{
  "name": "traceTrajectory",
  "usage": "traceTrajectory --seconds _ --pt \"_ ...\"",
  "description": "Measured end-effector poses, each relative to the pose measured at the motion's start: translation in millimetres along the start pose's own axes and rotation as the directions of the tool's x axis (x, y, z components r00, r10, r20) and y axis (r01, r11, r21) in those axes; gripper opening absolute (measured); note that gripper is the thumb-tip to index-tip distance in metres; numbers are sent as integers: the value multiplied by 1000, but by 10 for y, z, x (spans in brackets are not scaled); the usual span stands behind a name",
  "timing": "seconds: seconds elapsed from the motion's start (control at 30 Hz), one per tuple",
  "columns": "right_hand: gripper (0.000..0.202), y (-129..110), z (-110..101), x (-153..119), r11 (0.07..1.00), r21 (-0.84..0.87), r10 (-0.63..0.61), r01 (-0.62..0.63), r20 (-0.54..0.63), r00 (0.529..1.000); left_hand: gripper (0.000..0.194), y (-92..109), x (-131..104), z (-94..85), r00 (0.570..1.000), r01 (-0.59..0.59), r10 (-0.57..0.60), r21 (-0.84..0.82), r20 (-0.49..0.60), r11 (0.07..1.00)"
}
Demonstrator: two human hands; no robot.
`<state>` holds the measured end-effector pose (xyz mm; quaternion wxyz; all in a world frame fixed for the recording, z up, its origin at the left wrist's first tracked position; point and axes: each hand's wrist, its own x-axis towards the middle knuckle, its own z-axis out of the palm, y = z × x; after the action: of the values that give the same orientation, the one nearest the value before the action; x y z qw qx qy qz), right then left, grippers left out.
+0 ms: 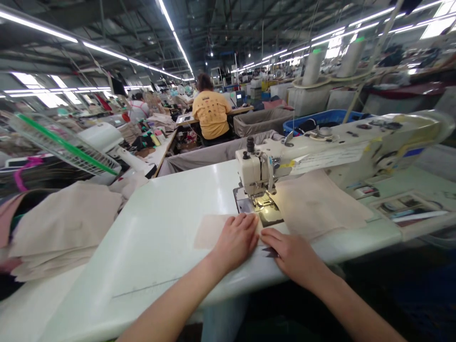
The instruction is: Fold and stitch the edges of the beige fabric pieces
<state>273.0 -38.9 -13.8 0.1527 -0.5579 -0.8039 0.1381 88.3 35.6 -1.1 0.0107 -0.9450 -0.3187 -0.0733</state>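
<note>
A small beige fabric piece [210, 231] lies flat on the pale sewing table, just in front of the needle plate [272, 216]. My left hand [238, 239] presses on its right part, fingers bent and close together. Close beside it, my right hand [290, 251] has its fingertips at the fabric's right edge, with dark pointed blades [270, 252] showing under the palm; the rest of that tool is hidden. Above the plate stands the sewing machine head [253, 173], its lamp lit. A larger beige panel [317, 204] lies right of the needle.
Stacked beige fabric [67, 218] sits at the left beside a fan [64, 142]. Right of the machine is a tray [409, 207] of small tools. Behind the table are a grey cloth bin [199, 159], a blue basket [327, 117] and a seated person in yellow [212, 114].
</note>
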Motion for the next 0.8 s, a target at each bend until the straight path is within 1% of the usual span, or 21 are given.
traceTrajectory --seconds 0.2,0.47,0.63,0.8 --pt "50 131 -39 166 999 -21 40 -40 -20 999 39 -24 209 37 994 105 -104 40 -37 994" --pt "48 142 -24 245 998 14 62 -62 -57 996 42 -95 298 19 994 107 -107 27 -9 994" --pt "46 148 -45 260 998 33 55 -53 -58 997 41 -100 313 4 993 114 -114 47 -7 992" --pt "43 150 -34 259 998 25 65 -63 -54 996 40 -96 303 -1 994 104 -104 34 15 994"
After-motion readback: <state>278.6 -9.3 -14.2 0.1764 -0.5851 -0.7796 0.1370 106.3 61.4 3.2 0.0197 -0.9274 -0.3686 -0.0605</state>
